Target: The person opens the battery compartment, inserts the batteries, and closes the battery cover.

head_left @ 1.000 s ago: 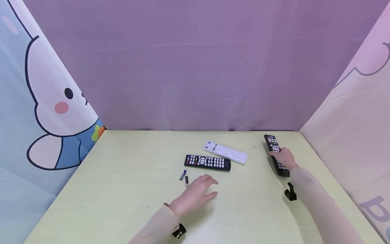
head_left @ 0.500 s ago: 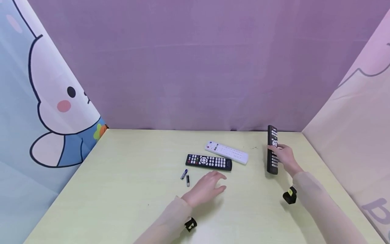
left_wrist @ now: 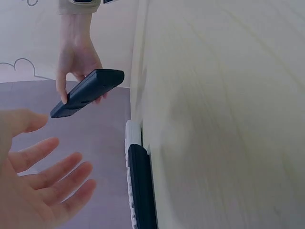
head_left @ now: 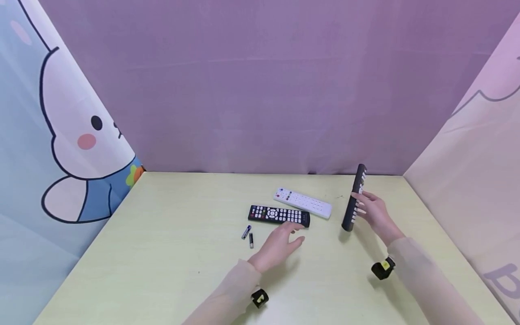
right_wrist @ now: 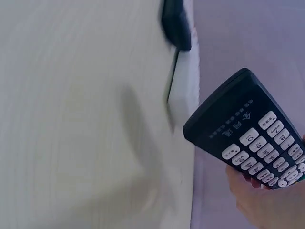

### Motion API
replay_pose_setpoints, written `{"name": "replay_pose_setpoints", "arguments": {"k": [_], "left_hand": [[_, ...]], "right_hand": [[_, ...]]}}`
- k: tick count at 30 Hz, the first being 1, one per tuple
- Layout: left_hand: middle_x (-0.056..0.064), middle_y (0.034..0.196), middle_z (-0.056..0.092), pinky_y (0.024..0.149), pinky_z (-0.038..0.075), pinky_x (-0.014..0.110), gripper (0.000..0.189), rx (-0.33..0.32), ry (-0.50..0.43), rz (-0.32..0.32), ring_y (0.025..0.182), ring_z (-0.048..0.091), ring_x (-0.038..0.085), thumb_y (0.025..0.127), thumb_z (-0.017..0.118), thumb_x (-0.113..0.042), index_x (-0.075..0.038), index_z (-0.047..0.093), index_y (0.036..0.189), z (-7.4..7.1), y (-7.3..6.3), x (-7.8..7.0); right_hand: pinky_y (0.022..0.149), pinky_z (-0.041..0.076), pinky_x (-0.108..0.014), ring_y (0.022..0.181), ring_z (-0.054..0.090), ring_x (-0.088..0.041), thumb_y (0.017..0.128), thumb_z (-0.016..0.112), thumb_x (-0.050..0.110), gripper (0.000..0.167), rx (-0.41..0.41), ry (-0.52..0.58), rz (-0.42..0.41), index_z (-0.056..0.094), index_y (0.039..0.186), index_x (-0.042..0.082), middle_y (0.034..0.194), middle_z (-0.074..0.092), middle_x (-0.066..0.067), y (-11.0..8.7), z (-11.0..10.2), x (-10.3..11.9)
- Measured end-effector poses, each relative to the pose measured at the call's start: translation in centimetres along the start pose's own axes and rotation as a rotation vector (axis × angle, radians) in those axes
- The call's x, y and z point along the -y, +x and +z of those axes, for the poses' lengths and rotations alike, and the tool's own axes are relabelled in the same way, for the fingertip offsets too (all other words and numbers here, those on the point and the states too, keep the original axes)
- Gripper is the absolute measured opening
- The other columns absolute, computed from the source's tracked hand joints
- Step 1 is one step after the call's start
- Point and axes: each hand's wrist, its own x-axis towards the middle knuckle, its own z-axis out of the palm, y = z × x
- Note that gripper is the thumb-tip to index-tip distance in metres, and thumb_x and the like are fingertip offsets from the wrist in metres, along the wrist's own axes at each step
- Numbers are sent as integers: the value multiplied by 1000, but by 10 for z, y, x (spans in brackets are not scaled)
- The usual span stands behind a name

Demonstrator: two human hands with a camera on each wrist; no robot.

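Observation:
My right hand (head_left: pixel 377 216) grips a black remote control (head_left: pixel 350 215) by its sides, above the right part of the table. The remote is tilted, its far end raised and its edge turned to the head view. Pale number buttons show on its lower half in the right wrist view. My left hand (head_left: pixel 278 247) hovers with fingers apart and holds nothing. Its fingertips overlap the near edge of a second black remote control (head_left: pixel 273 215), which lies buttons up. Behind that lies a white remote control (head_left: pixel 304 203).
Two small batteries (head_left: pixel 246 232) lie left of my left hand, close together. A purple cloth (head_left: pixel 260 99) hangs along the back edge of the pale table (head_left: pixel 162 253). Printed cloths (head_left: pixel 479 180) line both sides.
My right hand has lifted the black remote off the table, moved it left and turned it onto its edge. My left hand has moved right and slightly forward.

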Motion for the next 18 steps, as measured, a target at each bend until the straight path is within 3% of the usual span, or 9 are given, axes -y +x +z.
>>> {"name": "replay_pose_setpoints", "arguments": {"k": [3, 6, 9, 13, 18], "left_hand": [[5, 116, 54, 85, 44, 27, 34, -37, -36, 7, 101, 52, 17, 88, 52, -23, -7, 52, 119, 1, 0, -2], [4, 114, 55, 83, 45, 26, 33, -77, -71, 8, 98, 53, 15, 88, 53, -22, -7, 53, 117, 2, 0, -4], [5, 111, 56, 82, 46, 27, 33, -122, -119, 14, 98, 52, 15, 88, 53, -22, -6, 54, 116, 3, -1, -7], [7, 113, 54, 84, 46, 32, 35, -156, -216, 3, 101, 51, 20, 87, 53, -22, -5, 52, 118, 2, -3, -13], [8, 121, 49, 88, 43, 36, 41, -155, -324, -46, 106, 50, 26, 88, 51, -29, -6, 49, 122, 0, -4, -21]], "right_hand": [[69, 49, -20, 72, 57, -5, 85, 59, 15, 44, 15, 120, 21, 32, 119, 5, 79, 58, 9, -6, 8, 3], [70, 49, -22, 73, 59, -8, 85, 58, 12, 33, 48, 218, 16, 34, 107, 10, 79, 60, 5, -12, 15, 5], [71, 49, -25, 77, 61, -11, 86, 55, 9, 25, 102, 301, -1, 36, 103, 9, 81, 61, 2, -18, 22, 6], [75, 49, -29, 84, 62, -17, 90, 49, 7, 3, 200, 404, -21, 52, 91, 7, 81, 64, -3, -24, 29, 5], [81, 47, -30, 91, 59, -19, 93, 41, 8, 21, 315, 512, -27, 60, 84, 9, 87, 62, -5, -31, 37, 5]]}}
